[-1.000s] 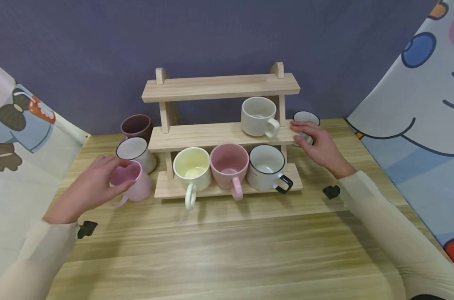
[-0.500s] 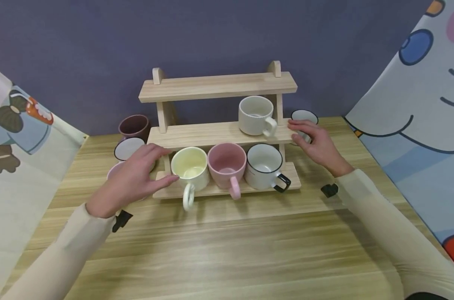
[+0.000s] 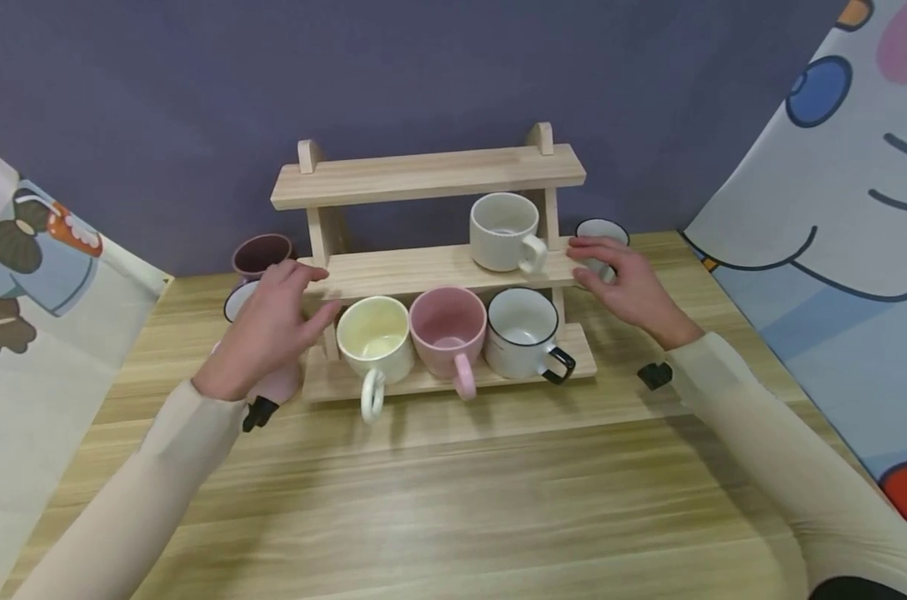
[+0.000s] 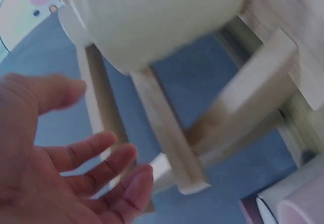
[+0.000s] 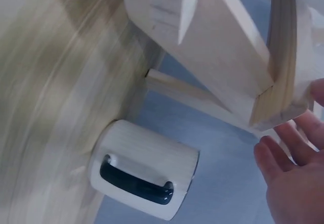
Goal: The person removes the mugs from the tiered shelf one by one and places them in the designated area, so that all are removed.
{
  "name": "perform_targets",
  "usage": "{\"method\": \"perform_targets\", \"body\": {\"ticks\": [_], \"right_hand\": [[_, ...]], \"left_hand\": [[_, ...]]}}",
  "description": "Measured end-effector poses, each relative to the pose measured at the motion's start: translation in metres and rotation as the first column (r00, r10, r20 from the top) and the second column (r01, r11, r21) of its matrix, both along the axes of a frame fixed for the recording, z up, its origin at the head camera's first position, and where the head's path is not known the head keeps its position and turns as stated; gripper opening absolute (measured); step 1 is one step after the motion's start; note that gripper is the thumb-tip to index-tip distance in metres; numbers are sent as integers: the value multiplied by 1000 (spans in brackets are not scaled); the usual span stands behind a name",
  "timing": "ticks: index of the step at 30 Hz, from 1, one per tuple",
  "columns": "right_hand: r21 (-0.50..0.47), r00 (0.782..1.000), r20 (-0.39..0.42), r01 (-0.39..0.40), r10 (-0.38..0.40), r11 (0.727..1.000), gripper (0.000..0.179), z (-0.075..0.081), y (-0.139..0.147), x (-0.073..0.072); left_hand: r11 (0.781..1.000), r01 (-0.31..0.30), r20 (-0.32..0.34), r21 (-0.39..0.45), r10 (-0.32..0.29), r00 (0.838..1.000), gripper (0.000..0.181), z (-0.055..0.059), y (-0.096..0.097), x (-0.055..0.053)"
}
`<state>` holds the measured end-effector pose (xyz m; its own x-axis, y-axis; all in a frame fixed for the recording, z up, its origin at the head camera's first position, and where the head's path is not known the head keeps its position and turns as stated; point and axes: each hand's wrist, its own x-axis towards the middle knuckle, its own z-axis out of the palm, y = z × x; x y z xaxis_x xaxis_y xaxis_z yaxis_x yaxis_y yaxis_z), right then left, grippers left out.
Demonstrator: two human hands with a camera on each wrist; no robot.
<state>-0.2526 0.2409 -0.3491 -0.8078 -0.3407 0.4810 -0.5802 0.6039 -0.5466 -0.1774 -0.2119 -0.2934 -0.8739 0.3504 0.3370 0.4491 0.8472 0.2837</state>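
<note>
In the head view, my left hand (image 3: 269, 325) hovers by the left end of the wooden tiered rack (image 3: 423, 171), thumb and fingers spread. Its fingertips are near the middle shelf's end, with a gap showing in the left wrist view. My right hand (image 3: 626, 279) lies at the right end of that shelf, loosely bent fingers and thumb about the board's end. A cream mug (image 3: 504, 232) stands on the middle shelf. Along the bottom shelf sit a pale yellow mug (image 3: 374, 342), a pink mug (image 3: 448, 333) and a white black-rimmed mug (image 3: 523, 333).
Left of the rack stand a dark purple mug (image 3: 262, 254), a white black-rimmed mug (image 3: 238, 300) and a light pink mug (image 3: 279, 385), the latter two partly hidden by my left hand. Another white mug (image 5: 144, 171) with a black handle stands behind my right hand.
My left hand has left the light pink mug and moved right, then up to the rack's left end. The right hand keeps its place on the shelf. The view has shifted slightly.
</note>
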Motion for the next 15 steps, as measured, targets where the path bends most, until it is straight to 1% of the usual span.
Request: {"method": "perform_targets", "body": {"ticks": [4,7,9,12,15], "right_hand": [[1,1000,-28,-2,3,1000,30,5,-4,3],[-23,997,-70,-23,21,999,29,12,-8,6],[-32,995,-95,-39,35,999,29,19,-11,8],[-33,991,-119,-68,64,997,31,34,-20,11],[2,995,-75,-67,67,998,38,53,-35,13]], "left_hand": [[997,-71,5,-11,71,997,37,-6,-8,-12],[994,-102,2,-35,102,995,33,-10,-12,-17],[993,-107,-10,-48,106,994,31,-12,-14,-18],[994,-97,-34,-49,95,995,28,-14,-15,-20],[995,-86,-43,-50,84,996,27,-15,-16,-20]]}}
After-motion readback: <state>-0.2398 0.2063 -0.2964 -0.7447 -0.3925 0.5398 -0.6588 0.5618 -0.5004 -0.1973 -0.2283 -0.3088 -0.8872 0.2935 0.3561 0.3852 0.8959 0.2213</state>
